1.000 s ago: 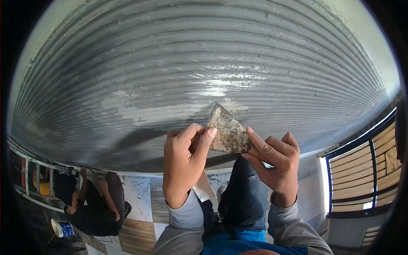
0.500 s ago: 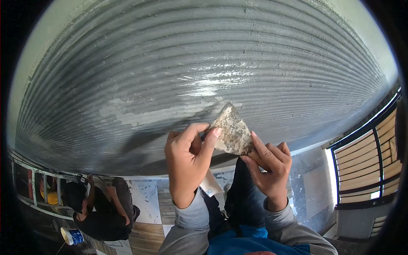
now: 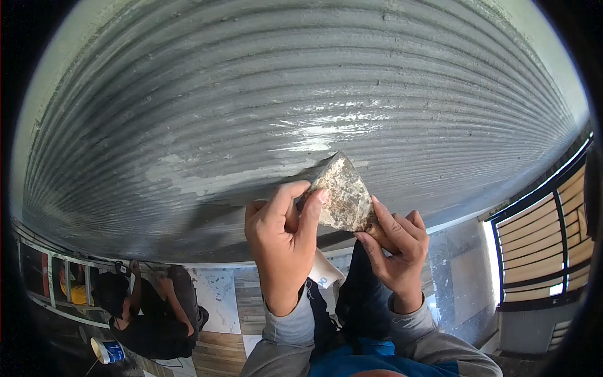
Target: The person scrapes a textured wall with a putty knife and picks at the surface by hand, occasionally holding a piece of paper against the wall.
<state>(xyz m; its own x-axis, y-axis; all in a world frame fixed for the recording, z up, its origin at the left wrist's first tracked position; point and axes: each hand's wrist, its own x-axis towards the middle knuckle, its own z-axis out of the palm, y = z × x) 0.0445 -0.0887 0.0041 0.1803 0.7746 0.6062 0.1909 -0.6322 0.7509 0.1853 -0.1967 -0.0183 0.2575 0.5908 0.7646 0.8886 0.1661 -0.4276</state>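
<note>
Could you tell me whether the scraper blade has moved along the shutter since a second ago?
Yes, slightly: against the pale scraped patch on the shutter, the scraper blade has shifted right and a little up.

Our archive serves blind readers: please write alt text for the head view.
Two hands press a stained putty knife against a grey ribbed shutter, left hand on the blade, right hand at its handle. Another person crouches nearby.
</note>
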